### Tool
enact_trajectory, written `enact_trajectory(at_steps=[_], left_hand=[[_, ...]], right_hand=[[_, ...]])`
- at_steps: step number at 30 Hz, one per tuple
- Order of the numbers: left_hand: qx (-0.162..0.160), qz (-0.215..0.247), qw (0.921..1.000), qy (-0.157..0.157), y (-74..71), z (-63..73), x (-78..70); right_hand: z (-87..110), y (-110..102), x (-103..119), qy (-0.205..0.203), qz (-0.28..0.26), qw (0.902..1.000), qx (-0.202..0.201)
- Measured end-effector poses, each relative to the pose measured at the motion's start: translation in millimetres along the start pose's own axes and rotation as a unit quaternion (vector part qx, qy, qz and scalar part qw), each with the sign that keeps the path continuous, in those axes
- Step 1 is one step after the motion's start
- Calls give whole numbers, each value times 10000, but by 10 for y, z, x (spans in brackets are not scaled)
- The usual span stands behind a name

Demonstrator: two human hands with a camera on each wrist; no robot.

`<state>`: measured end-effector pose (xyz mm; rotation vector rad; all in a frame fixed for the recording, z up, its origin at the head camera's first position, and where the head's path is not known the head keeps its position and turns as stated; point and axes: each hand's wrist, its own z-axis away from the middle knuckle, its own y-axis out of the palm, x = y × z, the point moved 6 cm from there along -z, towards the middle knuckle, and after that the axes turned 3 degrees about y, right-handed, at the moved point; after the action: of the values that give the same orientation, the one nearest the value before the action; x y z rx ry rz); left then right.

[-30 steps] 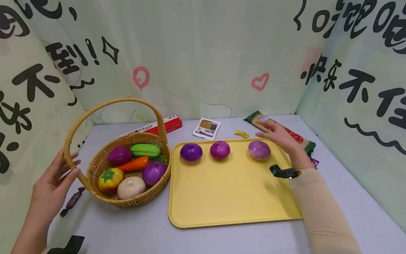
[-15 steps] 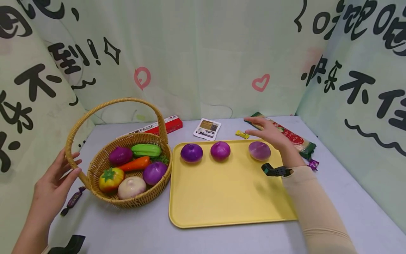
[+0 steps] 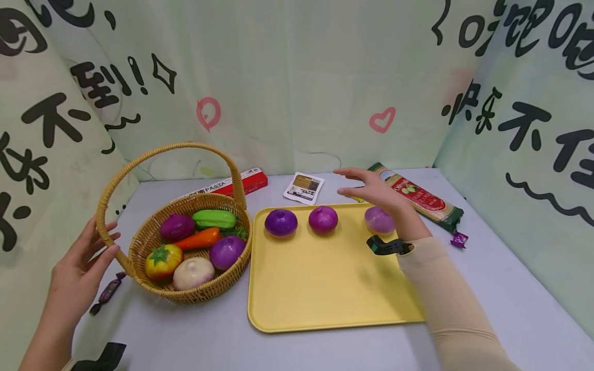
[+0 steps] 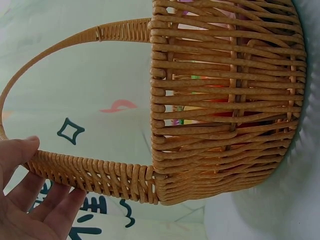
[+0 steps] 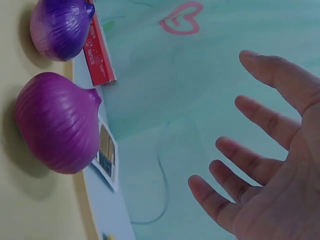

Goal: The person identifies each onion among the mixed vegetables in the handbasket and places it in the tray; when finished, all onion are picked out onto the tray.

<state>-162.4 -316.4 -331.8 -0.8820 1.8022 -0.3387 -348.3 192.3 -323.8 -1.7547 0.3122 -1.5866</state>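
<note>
My left hand (image 3: 76,268) grips the side of the wicker basket's handle (image 3: 103,216), thumb in front and fingers behind, as the left wrist view shows. The wicker basket (image 3: 185,296) holds a carrot (image 3: 199,239), a green vegetable (image 3: 214,219), a yellow-red tomato (image 3: 162,262), a pale onion (image 3: 193,273) and two purple vegetables. My right hand (image 3: 378,191) hovers with spread fingers and nothing in it, above the back right of the yellow tray (image 3: 325,283). On that tray stand a dark purple onion (image 3: 280,222), a magenta onion (image 3: 323,219) and a lighter purple onion (image 3: 378,220), partly hidden by my wrist.
Behind the tray lie a red pasta box (image 3: 254,181), a white packet (image 3: 303,188) and a green-and-red bag (image 3: 417,195). One purple candy (image 3: 459,239) is at the right, a dark wrapped candy (image 3: 108,293) left of the basket. Printed curtains enclose the table.
My right hand has moved left from over the green-and-red bag and the lighter onion, toward the white packet. My left hand stays on the basket handle.
</note>
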Motion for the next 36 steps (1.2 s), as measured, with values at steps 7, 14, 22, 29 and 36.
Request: enact_trajectory(at_steps=[7, 14, 22, 29, 36], left_hand=[[46, 38, 9999, 81, -2, -1, -33], [69, 39, 10000, 2, 2, -4, -15], [23, 18, 10000, 23, 1, 6, -20], [41, 7, 9999, -106, -6, 5, -14], [20, 24, 10000, -50, 0, -2, -13]], right_hand=[[-66, 91, 266, -247, 94, 9995, 173], [-138, 226, 484, -579, -100, 9973, 447], [-217, 354, 676, -878, -63, 9947, 535], [-269, 541, 871, -1097, -192, 9905, 806], [-303, 756, 1066, -1205, -197, 9862, 1119]])
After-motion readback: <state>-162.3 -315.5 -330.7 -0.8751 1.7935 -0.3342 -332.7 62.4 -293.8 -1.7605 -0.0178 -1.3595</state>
